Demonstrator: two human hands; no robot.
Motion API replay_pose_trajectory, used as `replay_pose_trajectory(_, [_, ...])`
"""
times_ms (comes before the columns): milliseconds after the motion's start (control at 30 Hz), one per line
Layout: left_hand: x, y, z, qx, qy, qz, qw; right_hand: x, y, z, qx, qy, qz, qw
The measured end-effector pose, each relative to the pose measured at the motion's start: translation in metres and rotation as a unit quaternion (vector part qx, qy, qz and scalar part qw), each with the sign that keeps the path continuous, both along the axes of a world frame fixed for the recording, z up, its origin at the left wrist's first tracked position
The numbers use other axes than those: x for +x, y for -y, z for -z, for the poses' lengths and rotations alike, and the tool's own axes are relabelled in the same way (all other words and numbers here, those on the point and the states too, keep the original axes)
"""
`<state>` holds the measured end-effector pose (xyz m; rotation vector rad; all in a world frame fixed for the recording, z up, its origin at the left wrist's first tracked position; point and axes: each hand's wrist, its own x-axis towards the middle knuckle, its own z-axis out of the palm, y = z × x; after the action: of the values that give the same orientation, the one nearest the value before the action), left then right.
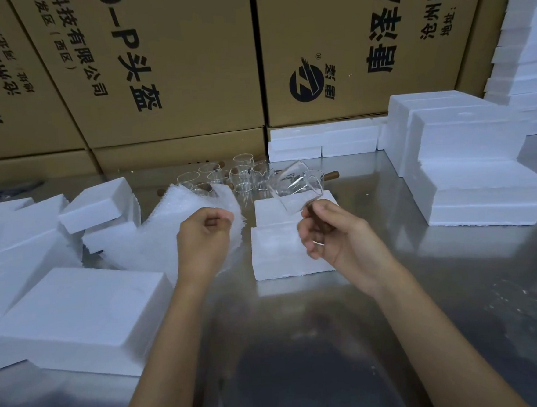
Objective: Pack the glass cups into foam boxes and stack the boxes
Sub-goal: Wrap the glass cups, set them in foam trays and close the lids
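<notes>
Brown cardboard cartons (168, 64) printed with black characters fill the upper part of the frame like a wall behind the steel bench (302, 344). The bench's lower centre and lower right lie bare and reflective, giving open room around the forearms.

At the right, white closed foam boxes (480, 163) stand stacked in steps, with a taller leaning pile (529, 42) against the cartons at the upper right edge. More foam pieces lie along the left: a large foam half (78, 315) at lower left, with others (102, 205) heaped above it. A low row of foam (323, 140) sits at the foot of the cartons, centre right.

In the centre, a foam box (280, 253) lies open-side up, its near edge facing the person, with a second piece just behind it. A crumpled sheet of bubble wrap (154, 230) spreads left of centre.

Beyond that, a cluster of glass cups (240, 176) stands upright, some with brown handles pointing sideways.

The right hand (333, 233) grips the brown handle of one glass cup (294, 185), held above the far part of the central foam box; the cup is tilted, its long axis slanting from the handle up and leftwards, mouth towards upper left. The left hand (204, 236), well apart from the right, pinches the bubble wrap with curled fingers.
</notes>
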<state>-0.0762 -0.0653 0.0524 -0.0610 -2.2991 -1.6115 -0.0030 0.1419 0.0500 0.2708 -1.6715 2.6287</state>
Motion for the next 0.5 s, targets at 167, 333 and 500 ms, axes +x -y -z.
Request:
replay_pose_trajectory(167, [0.012, -0.022, 0.004, -0.062, -0.005, 0.079, 0.995, 0.003, 0.018, 0.0, 0.07, -0.043, -0.072, 0.994])
replay_pose_trajectory(333, [0.015, -0.021, -0.003, 0.153, 0.032, 0.055, 0.986, 0.001, 0.02, 0.006, 0.264, -0.031, 0.079, 0.961])
replay_pose_trajectory(500, [0.02, -0.02, -0.01, 0.246, -0.024, 0.082, 0.965, 0.005, 0.022, 0.008, 0.45, -0.1, 0.177, 0.87])
